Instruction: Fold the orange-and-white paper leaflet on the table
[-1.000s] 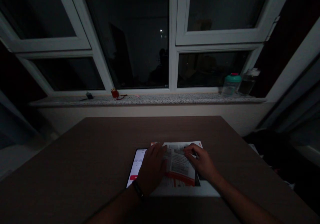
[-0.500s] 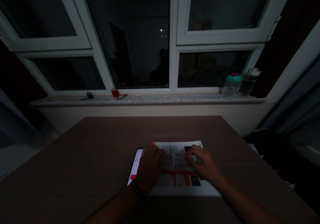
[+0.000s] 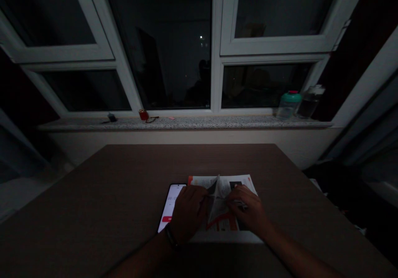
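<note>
A printed leaflet (image 3: 199,180) with white, orange and dark patches lies on the table. On top of it, a thin greyish see-through sheet (image 3: 217,207) with a reddish lower edge rises into a creased peak between my hands. My left hand (image 3: 189,207), a dark band on its wrist, pinches the sheet's left side. Its right side is bunched in the closed fingers of my right hand (image 3: 247,207). The fingertips are partly hidden in the dim light. A lit phone (image 3: 168,207) with a red button on its screen lies just left of my left hand, partly covered by it.
The brown table (image 3: 139,166) reaches to the wall under the window. On the stone sill (image 3: 199,122) stand a small dark bottle (image 3: 111,117), a red jar (image 3: 143,114), a teal-lidded shaker (image 3: 289,104) and a clear bottle (image 3: 309,102). Dark items lie beyond the table's right edge.
The see-through sheet lay nearly flat and is now lifted and creased in the middle. My right hand has moved slightly left, its fingers closing on the sheet. More of the phone shows.
</note>
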A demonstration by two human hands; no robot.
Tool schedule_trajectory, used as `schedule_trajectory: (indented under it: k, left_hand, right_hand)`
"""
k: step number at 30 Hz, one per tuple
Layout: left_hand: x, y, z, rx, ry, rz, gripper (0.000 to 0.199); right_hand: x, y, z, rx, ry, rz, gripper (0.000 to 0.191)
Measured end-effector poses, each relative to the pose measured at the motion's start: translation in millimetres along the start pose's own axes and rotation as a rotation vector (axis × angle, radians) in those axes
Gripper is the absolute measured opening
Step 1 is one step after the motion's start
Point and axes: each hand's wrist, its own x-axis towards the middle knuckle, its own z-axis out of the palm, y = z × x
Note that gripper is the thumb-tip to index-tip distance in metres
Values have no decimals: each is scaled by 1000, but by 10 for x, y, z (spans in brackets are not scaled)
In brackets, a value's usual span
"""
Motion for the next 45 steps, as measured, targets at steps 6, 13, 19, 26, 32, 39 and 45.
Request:
schedule_trajectory:
  k: [6,13,19,26,32,39,45]
  left_hand:
    - [-51,43,24,-131,-32,40,14]
    - [-81,83,-32,-198,-80,69,27]
    - [-86,110,8,-191,-75,59,35]
    - [-71,71,31,-164,-46,117,24]
    - [-76,42,36,-167,-12,119,21]
    - [-75,52,16,-150,24,165,18]
    - [-91,46,30,-160,3,200,18]
  right_hand:
    - [-17,-74,81,-114,-18,-85,7]
    - [-41,-74,139,-176,-3,-90,8]
    - [-27,-85,169,-210,24,-133,5]
    - [-57,-40,187,-243,-59,-200,15]
    - [-24,-87,146,-245,-46,-220,19]
    - [-22,-207,84,-311,125,-240,27]
    - [-59,-207,99,-347,67,-316,29]
